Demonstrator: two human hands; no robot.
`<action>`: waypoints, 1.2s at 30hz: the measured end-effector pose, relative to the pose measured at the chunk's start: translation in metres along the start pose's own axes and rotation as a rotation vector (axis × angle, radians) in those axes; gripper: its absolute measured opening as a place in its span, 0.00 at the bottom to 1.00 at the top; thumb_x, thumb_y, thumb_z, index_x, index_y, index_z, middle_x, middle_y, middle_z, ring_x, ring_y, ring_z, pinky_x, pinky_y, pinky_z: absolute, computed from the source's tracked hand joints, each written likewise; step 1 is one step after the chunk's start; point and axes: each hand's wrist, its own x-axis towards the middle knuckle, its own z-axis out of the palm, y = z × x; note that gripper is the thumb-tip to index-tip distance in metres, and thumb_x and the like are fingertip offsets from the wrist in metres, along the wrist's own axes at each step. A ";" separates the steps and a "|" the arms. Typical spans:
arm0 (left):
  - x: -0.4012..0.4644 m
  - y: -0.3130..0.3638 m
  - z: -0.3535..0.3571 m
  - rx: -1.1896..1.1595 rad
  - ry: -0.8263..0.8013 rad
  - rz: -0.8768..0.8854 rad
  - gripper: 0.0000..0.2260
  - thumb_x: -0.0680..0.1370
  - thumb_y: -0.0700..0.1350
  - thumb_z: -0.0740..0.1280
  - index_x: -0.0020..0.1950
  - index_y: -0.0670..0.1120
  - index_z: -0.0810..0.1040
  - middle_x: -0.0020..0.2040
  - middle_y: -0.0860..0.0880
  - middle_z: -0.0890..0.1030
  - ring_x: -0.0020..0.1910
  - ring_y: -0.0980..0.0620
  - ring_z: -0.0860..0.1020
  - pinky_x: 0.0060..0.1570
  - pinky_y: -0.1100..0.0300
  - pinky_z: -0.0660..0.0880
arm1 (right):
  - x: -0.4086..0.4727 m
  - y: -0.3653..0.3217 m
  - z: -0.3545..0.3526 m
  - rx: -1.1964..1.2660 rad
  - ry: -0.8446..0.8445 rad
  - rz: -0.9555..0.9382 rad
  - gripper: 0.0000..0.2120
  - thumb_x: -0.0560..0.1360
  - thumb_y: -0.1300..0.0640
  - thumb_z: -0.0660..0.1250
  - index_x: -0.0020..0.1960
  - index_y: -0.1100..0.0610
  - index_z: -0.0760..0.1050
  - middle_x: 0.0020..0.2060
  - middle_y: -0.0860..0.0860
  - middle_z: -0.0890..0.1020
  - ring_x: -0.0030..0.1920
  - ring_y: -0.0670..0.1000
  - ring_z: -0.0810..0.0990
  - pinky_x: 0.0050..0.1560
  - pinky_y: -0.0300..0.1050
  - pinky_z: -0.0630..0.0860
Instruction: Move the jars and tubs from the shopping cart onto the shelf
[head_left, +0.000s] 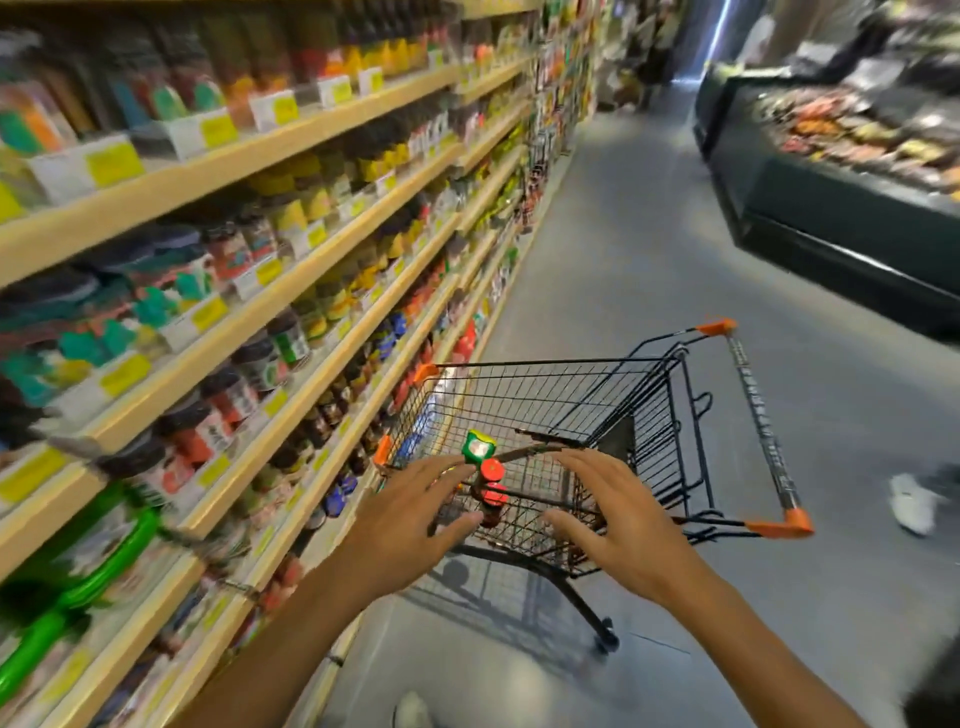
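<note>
A black wire shopping cart with orange corners stands in the aisle beside the shelves. Inside its near end lie a green and yellow lidded jar and two red-lidded jars, one below the other. My left hand hovers over the cart's near left corner, fingers spread, holding nothing. My right hand is held over the near right part of the basket, fingers apart and empty. The wooden shelf full of jars runs along the left.
Yellow price tags line the shelf edges. A green handle-shaped object sticks out at lower left. A dark refrigerated display case stands at right. Someone's white shoe is on the grey floor past the cart handle.
</note>
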 end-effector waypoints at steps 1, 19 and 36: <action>0.012 -0.007 0.000 -0.011 -0.004 0.008 0.28 0.79 0.68 0.53 0.78 0.60 0.60 0.77 0.62 0.60 0.77 0.60 0.57 0.73 0.62 0.55 | 0.009 0.001 0.000 -0.009 0.007 0.017 0.34 0.77 0.29 0.55 0.78 0.44 0.61 0.76 0.41 0.65 0.76 0.43 0.59 0.78 0.49 0.59; 0.174 -0.146 0.022 -0.245 -0.203 -0.032 0.25 0.81 0.62 0.58 0.77 0.61 0.61 0.77 0.61 0.63 0.76 0.58 0.61 0.70 0.54 0.64 | 0.157 0.031 0.061 0.114 -0.111 0.298 0.33 0.77 0.34 0.61 0.78 0.42 0.58 0.68 0.33 0.61 0.69 0.33 0.58 0.70 0.35 0.57; 0.309 -0.240 0.178 -0.403 -0.320 -0.339 0.20 0.79 0.58 0.62 0.71 0.62 0.67 0.69 0.60 0.71 0.69 0.56 0.71 0.65 0.55 0.71 | 0.289 0.234 0.247 0.390 -0.574 0.510 0.45 0.70 0.28 0.62 0.79 0.51 0.58 0.77 0.50 0.67 0.75 0.49 0.66 0.74 0.45 0.64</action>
